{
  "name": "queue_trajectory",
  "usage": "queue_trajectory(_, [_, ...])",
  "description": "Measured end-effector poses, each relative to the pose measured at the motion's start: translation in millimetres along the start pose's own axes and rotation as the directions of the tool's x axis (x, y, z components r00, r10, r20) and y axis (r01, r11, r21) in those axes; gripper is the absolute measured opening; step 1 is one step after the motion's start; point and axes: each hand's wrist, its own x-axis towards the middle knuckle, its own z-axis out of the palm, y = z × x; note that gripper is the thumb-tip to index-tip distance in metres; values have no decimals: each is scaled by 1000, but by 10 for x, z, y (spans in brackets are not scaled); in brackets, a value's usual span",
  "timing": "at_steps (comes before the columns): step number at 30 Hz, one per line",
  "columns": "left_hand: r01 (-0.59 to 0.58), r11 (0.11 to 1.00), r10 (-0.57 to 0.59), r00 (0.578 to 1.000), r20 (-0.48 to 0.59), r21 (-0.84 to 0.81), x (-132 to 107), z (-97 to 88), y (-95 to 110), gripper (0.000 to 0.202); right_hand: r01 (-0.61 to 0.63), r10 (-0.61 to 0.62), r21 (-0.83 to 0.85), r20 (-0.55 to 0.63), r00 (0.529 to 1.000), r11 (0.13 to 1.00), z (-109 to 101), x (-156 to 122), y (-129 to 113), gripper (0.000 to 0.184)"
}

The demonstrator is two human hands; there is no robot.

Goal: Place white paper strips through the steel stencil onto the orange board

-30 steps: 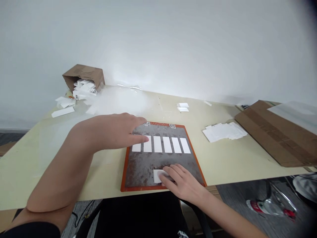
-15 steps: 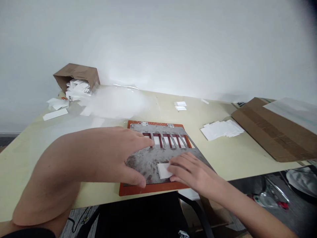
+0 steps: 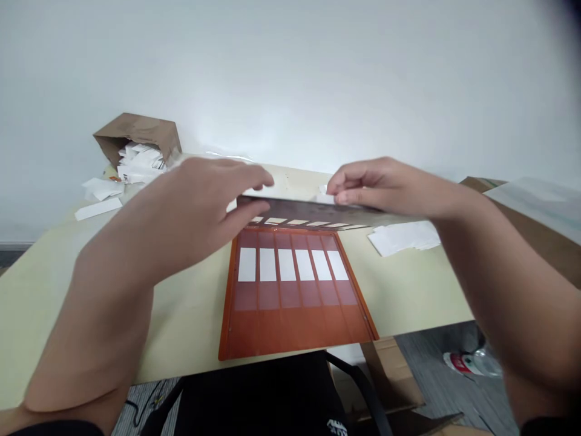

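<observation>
- Slotted grey metal plate [image 3: 313, 212], tilted up over the flat orange rectangular board [image 3: 299, 327] on the pale-yellow desk [image 3: 186, 321]: probably stiff, weighty; best held by its free edge.
- Left hand [image 3: 209, 200]: fingers part-spread astride that edge.
- Right hand [image 3: 381, 184]: fingers curled there; grip, cannot tell.

One orange board [image 3: 299, 327] bears six white cards [image 3: 286, 265]. Around its far edge are one metal plate [image 3: 304, 211], one left hand [image 3: 213, 197] and one right hand [image 3: 384, 184]. Beyond its left is one open carton [image 3: 140, 126]; to its right, one card pile [image 3: 403, 238].
</observation>
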Motion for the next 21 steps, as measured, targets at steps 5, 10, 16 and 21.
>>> queue_trajectory(5, [213,974,-190,956,-224,82,193,57,95,48,-155,176,111,-219,960,982,-215,315,82,24])
queue_trajectory(10, [105,993,-83,950,-301,58,168,55,156,80,-278,216,-49,-510,832,959,-294,636,164,22])
queue_trajectory(16, [119,972,-57,955,-291,201,56,5,166,85,-374,64,-319,-681,730,871,-21,1054,529,53])
queue_trajectory(21, [144,971,-68,931,-357,191,-13,-69,116,83,-444,65,-476,-624,779,759,245,1370,838,71])
